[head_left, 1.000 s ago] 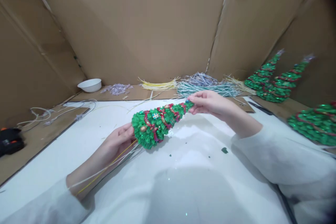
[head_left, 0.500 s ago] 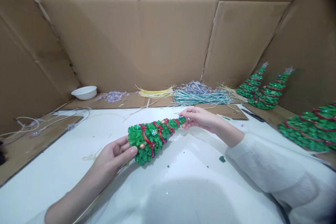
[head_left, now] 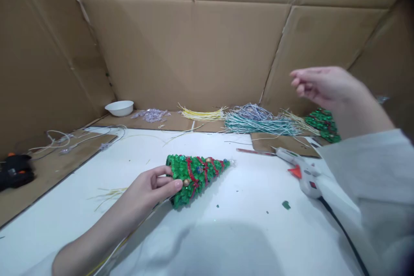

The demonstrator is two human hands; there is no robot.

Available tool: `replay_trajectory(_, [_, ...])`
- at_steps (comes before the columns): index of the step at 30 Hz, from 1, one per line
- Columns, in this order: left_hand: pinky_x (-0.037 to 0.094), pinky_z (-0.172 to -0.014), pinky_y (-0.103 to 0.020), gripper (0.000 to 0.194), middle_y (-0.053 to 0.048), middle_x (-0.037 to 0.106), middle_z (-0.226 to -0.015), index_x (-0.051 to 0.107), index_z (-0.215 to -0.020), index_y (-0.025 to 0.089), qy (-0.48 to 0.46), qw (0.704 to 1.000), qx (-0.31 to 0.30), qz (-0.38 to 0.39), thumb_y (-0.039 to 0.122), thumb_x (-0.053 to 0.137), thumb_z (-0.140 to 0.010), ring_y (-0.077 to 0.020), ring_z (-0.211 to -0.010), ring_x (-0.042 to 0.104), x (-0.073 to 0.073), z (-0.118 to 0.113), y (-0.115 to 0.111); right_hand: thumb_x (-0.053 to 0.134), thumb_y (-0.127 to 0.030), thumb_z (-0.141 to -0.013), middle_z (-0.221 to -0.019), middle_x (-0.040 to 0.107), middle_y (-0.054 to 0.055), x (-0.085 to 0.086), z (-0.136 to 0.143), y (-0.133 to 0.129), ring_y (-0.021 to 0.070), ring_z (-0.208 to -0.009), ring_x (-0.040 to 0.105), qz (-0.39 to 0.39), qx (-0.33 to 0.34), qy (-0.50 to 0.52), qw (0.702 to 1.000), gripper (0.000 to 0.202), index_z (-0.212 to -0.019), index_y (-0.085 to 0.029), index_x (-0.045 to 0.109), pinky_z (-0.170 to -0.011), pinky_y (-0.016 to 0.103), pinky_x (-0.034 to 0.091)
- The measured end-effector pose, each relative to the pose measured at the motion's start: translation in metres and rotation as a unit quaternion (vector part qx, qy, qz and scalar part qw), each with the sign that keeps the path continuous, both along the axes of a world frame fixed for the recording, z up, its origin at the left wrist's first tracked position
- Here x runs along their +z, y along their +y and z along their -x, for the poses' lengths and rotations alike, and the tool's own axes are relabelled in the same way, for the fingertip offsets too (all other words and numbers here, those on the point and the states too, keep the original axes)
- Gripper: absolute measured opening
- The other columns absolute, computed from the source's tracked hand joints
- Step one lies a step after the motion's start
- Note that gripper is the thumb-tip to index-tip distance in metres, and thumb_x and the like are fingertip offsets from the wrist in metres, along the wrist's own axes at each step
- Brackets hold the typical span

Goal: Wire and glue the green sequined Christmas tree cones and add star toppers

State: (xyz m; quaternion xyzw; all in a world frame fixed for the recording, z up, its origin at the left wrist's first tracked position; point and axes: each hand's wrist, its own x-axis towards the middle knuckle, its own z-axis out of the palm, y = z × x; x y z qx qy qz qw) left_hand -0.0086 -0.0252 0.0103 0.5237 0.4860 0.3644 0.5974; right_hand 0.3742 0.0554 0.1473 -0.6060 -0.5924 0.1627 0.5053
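Observation:
My left hand [head_left: 155,187] is closed round the wide base of a small decorated green Christmas tree [head_left: 196,177], which lies on its side above the white tabletop. Red garland, gold balls and little ornaments cover the tree, and a clear star [head_left: 233,163] sits at its tip, pointing right. High at the right, away from the tree, my right hand [head_left: 318,84] is raised with fingers curled together; whatever they may pinch cannot be made out. Beneath my right forearm lies a white glue gun [head_left: 302,177] with an orange trigger and a dark cable.
Along the back lie bundles of yellow wires [head_left: 203,114] and green wires [head_left: 261,124], clear plastic bits [head_left: 152,115] and a white bowl [head_left: 119,108]. Another green tree [head_left: 323,124] stands behind my right arm. A black tool [head_left: 16,171] is at far left. Cardboard walls [head_left: 181,51] enclose the table.
My right hand has let go of the tree's tip and risen up and right. The glue gun now shows on the table. The view has turned left; my left hand still holds the tree.

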Motion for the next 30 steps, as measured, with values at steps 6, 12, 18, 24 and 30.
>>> replay_trajectory(6, [0.032,-0.053,-0.023,0.028,0.003,0.055,-0.058,0.053,-0.078,0.019,0.007,0.999,0.011,-0.034,0.037,0.072,-0.068,-0.0129,-0.056,0.050,-0.003,-0.009,-0.006,0.052,-0.028,-0.085,-0.090,0.067,0.013,-0.001,0.086,0.036,0.0018,-0.054,0.054,0.048,0.109,-0.054,0.991,0.023,-0.086,-0.007,0.061,-0.057,0.016,0.044])
replay_trajectory(12, [0.032,-0.058,-0.022,0.031,0.004,0.049,-0.065,0.046,-0.083,0.017,-0.031,0.996,0.008,-0.079,0.042,0.063,-0.076,-0.0099,-0.063,0.045,-0.016,-0.018,-0.014,0.054,-0.023,-0.082,-0.054,0.064,0.003,-0.080,0.232,0.054,0.0088,-0.045,0.058,0.167,0.309,-0.274,0.895,0.024,-0.062,-0.012,0.061,-0.048,0.019,0.045])
replay_trajectory(18, [0.034,-0.062,-0.024,0.030,0.003,0.050,-0.069,0.047,-0.091,0.017,-0.043,0.993,0.015,-0.108,0.040,0.061,-0.078,-0.0110,-0.067,0.047,-0.023,-0.018,-0.019,0.057,-0.035,-0.085,-0.097,0.065,0.008,-0.114,0.298,0.083,0.0171,-0.087,0.062,0.185,0.311,-0.443,0.820,0.026,-0.095,-0.011,0.062,-0.078,0.035,0.050])
replay_trajectory(24, [0.035,-0.062,-0.025,0.030,0.001,0.053,-0.071,0.049,-0.089,0.016,-0.049,0.992,0.013,-0.116,0.041,0.061,-0.078,-0.0114,-0.066,0.046,-0.026,-0.018,-0.021,0.054,-0.032,-0.088,-0.114,0.057,0.009,-0.124,0.319,0.097,0.0187,-0.096,0.059,0.270,0.299,-0.501,0.766,0.033,-0.115,-0.014,0.054,-0.081,0.039,0.051])
replay_trajectory(30, [0.036,-0.061,-0.024,0.032,0.002,0.049,-0.068,0.049,-0.087,0.016,-0.075,0.990,0.020,-0.120,0.042,0.064,-0.075,-0.0106,-0.065,0.045,-0.026,-0.019,-0.020,0.054,-0.031,-0.088,-0.098,0.062,0.005,-0.070,0.308,0.096,0.0133,-0.080,0.061,0.268,0.331,-0.463,0.778,0.025,-0.104,-0.012,0.059,-0.070,0.031,0.053])
